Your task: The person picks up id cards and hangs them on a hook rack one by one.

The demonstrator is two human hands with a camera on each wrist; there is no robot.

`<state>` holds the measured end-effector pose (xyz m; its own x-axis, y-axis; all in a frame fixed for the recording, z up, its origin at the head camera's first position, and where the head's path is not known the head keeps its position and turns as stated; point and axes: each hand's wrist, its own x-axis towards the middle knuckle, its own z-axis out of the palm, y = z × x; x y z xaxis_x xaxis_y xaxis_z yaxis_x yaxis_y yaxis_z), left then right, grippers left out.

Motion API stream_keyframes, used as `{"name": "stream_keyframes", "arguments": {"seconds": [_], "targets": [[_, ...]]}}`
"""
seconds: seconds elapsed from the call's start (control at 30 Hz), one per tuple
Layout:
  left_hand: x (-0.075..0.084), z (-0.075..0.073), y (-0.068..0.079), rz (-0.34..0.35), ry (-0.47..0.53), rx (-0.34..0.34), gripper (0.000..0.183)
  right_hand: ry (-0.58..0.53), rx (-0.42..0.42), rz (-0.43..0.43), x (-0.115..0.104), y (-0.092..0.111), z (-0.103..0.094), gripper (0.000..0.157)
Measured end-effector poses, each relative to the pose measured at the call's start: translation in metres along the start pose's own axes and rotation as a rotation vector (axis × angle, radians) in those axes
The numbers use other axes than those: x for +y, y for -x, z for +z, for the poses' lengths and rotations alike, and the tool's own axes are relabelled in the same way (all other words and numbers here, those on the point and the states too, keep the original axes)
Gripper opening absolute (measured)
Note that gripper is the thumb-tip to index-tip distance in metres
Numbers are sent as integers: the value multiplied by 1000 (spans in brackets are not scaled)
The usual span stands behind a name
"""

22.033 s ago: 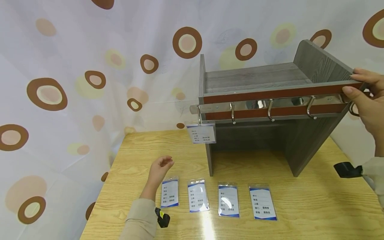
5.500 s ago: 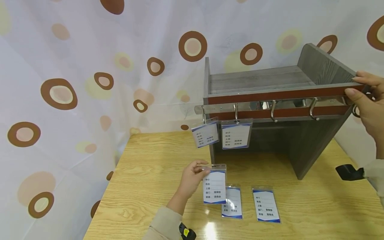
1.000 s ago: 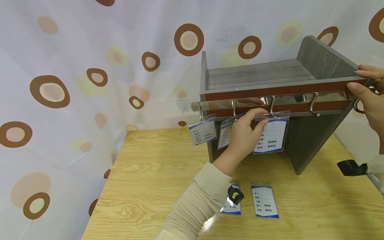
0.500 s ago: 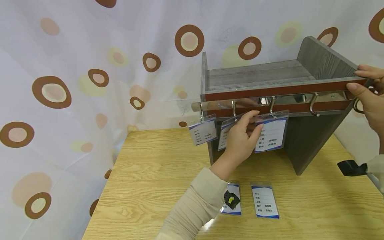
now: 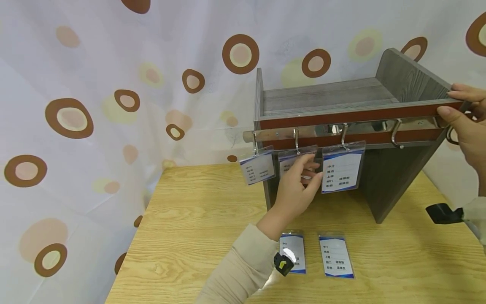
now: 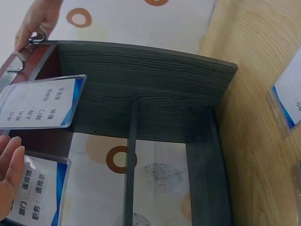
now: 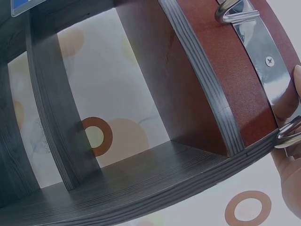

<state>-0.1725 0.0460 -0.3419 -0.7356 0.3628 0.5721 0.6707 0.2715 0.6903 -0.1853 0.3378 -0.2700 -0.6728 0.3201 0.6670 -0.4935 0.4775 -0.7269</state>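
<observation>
Head view: yellow wood-grain bench (image 5: 190, 215) stretches left to an edge beside white brown-ringed backdrop (image 5: 155, 46), left hand (image 5: 296, 185), fingers loosely parted, just beside blue-and-white plastic badge (image 5: 342, 171) hung on grey wooden shelf (image 5: 326, 95), right hand (image 5: 471, 137) fingers pinching its corner.

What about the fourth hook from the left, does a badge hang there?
No, the fourth hook is bare, while the nearest hanging badge is on the third hook.

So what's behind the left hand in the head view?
A card hangs from the second hook from the left; its top edge and some print show. The left hand hides most of the rest in that view.
</observation>
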Motion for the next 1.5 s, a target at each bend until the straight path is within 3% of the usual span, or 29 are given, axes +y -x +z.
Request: {"name": "stream_keyframes", "arguments": {"seconds": [0.53, 0.9, 1.13, 1.27, 1.5], "targets": [[-22, -2, 37, -107, -39, -117, 35, -21, 5, -23, 0, 2, 0, 31], [-48, 5, 60, -169, -112, -170, 25, -73, 4, -20, 2, 1, -1, 30], [-66, 8, 72, -264, -180, -236, 26, -153, 4, -61, 4, 0, 0, 28], [-78, 11, 79, -321, -164, -268, 28, -178, 4, -60, 4, -1, -1, 28], [-99, 17, 92, -414, -163, -324, 31, -123, 14, -41, 1, 0, 0, 29]]}}
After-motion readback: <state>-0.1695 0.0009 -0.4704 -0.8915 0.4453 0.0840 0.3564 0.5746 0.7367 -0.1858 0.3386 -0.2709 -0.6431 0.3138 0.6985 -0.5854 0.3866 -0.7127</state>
